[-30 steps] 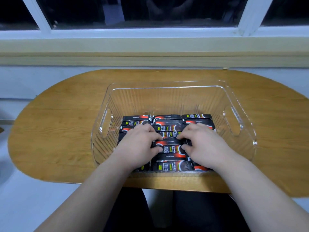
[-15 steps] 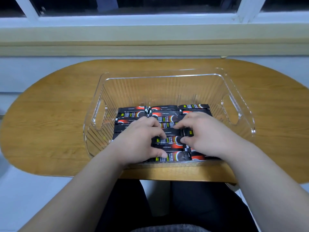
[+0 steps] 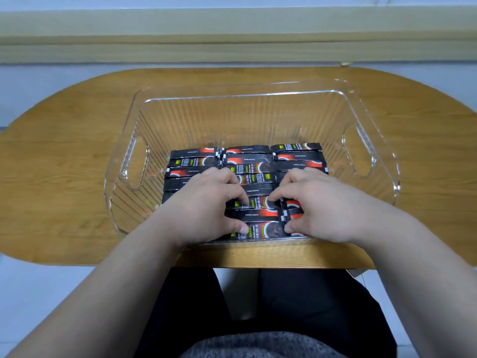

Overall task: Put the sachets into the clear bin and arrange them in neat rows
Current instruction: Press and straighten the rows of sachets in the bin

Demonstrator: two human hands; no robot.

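A clear ribbed bin (image 3: 242, 95) with side handles stands on the wooden table (image 3: 64, 151). Black-and-red sachets (image 3: 247, 158) lie flat on its floor in three side-by-side columns, stacked from the far end toward me. Both hands are inside the bin over the near half. My left hand (image 3: 204, 202) has curled fingers on a sachet of the middle column, with its thumb against the nearest one. My right hand (image 3: 320, 202) mirrors it from the right, pinching the same few sachets between fingertips and thumb. Both hands hide parts of the outer columns.
The oval table ends just in front of the bin's near wall. Behind it runs a pale wall with a beige ledge (image 3: 237, 34). My lap in dark clothing (image 3: 258, 306) shows below the table edge.
The view has tilted down, so the window is out of frame. Both hands stay on the middle column and have drawn slightly nearer, thumbs now at the nearest sachet.
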